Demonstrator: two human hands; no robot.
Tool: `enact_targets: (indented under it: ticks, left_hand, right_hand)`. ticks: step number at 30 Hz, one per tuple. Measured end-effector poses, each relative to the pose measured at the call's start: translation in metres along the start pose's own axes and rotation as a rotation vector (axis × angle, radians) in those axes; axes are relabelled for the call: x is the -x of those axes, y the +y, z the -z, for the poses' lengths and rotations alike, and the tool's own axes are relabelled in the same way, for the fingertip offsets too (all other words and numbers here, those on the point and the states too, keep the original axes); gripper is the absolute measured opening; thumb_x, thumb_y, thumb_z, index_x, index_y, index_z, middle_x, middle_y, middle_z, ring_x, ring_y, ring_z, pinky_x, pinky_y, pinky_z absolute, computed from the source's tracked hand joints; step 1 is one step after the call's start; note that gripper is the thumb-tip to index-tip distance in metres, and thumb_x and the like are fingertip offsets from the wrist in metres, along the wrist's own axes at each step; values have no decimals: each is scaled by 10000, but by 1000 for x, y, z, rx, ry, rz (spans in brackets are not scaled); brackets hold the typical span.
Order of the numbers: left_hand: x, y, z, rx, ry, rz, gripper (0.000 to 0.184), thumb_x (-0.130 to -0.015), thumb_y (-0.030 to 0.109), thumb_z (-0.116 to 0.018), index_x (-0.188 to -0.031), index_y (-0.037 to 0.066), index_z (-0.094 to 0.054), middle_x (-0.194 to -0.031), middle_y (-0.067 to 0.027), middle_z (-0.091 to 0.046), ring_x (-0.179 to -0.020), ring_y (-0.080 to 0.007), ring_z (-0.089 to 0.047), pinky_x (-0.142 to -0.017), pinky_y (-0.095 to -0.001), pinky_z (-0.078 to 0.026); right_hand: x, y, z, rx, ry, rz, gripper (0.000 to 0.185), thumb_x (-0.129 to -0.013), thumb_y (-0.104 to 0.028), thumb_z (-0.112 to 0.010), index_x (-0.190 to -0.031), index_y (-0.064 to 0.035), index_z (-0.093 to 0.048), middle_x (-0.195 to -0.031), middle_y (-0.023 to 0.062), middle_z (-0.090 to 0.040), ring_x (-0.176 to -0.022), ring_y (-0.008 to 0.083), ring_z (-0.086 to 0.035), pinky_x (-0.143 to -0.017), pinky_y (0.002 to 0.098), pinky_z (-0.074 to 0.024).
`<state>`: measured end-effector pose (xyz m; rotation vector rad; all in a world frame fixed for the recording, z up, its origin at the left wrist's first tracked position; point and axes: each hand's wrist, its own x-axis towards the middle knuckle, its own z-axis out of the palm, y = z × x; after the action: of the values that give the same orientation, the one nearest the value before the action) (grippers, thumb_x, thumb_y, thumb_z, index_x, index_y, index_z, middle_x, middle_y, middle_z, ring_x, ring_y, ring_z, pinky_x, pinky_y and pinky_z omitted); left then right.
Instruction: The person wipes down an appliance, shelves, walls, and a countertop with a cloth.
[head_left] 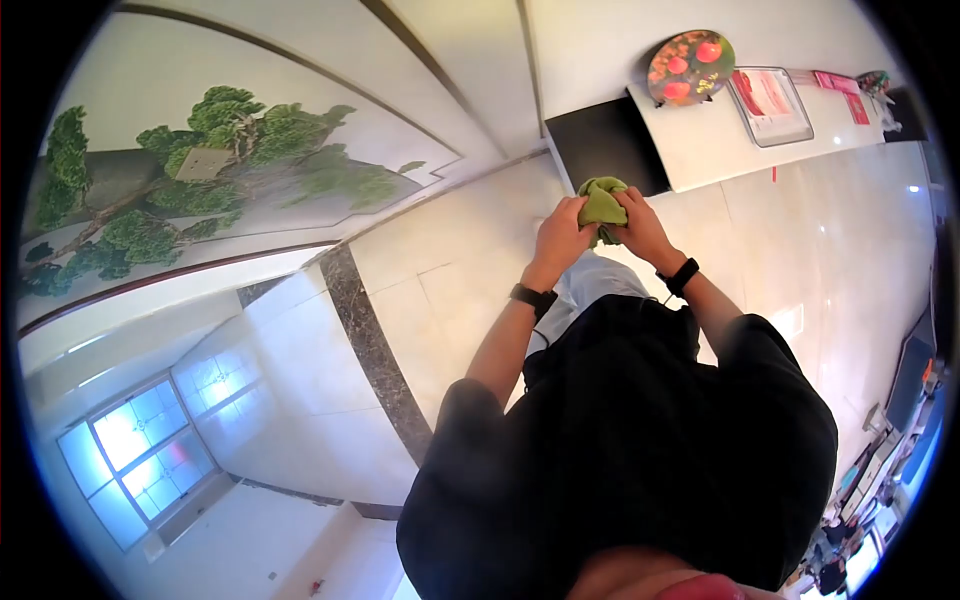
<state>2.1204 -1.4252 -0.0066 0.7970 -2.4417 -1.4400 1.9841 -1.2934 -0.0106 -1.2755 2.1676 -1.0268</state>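
Note:
A crumpled green cloth (pixel 603 208) is bunched between both hands, in front of the body. My left hand (pixel 562 238) grips its left side with fingers curled round it. On the cloth's right side, my right hand (pixel 643 230) is closed on it too. Each wrist wears a black band. Just beyond the cloth lies the dark top of a low cabinet section (pixel 610 145). The cloth's lower folds hang between the hands.
A white counter (pixel 690 165) at the upper right bears a round fruit-patterned plate (pixel 690 68) and a framed sheet (pixel 772 105). A wall with a tree picture (pixel 200 180) stands left. Cluttered shelves (pixel 870 470) are at the lower right.

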Motion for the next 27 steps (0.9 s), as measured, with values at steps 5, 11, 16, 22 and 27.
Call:
enact_targets:
  ticks: [5,11,16,22,27]
  left_hand:
    - [-8,19,-44,33,3,9,387,-809,155,-713,-1166,61,-597,-1107,-144,-627,-1017,-344,-613,-858,-402,-497]
    - [-46,33,-102,-7,78,33,428,-799,199,-709,-1188,71,-588,-1107,-113,-612,-1003,-349,-611,-816,-416,-511]
    - [-94,57,-178,-23,87,110,436,-793,186,-697,-1201,77,-587,-1118,-113,-612,-1011,-348,-612,-833,-414,-513]
    - [-175,75,-330,43,83,192,449,-779,151,-716,-1200,65,-587,-1137,-128,-604,-1023,-347,-603,-859,-415,-502]
    - [-226,97,-416,33,89,281,446,-765,141,-752,-1170,29,-604,-1132,-151,-607,-1075,-326,-579,-920,-401,-474]
  right_hand:
    - [19,29,33,14,-19,-43,462,-784,-113,-709,-1214,-96,-540,-1210,165,-531,-995,423,-591,-809,470,-516]
    - [8,78,73,10,-38,-70,478,-779,-87,-690,-1229,-93,-530,-1222,156,-519,-988,417,-595,-810,469,-518]
    - [-4,165,121,6,-101,-63,495,-770,-82,-687,-1239,-86,-527,-1222,156,-519,-976,408,-604,-811,471,-523]
    - [-10,308,199,47,-150,-188,519,-766,-78,-687,-1258,-77,-523,-1224,167,-519,-980,402,-606,-817,464,-530]
    - [-10,406,244,24,-159,-243,548,-752,-70,-694,-1272,-79,-520,-1221,168,-521,-994,403,-600,-817,461,-527]
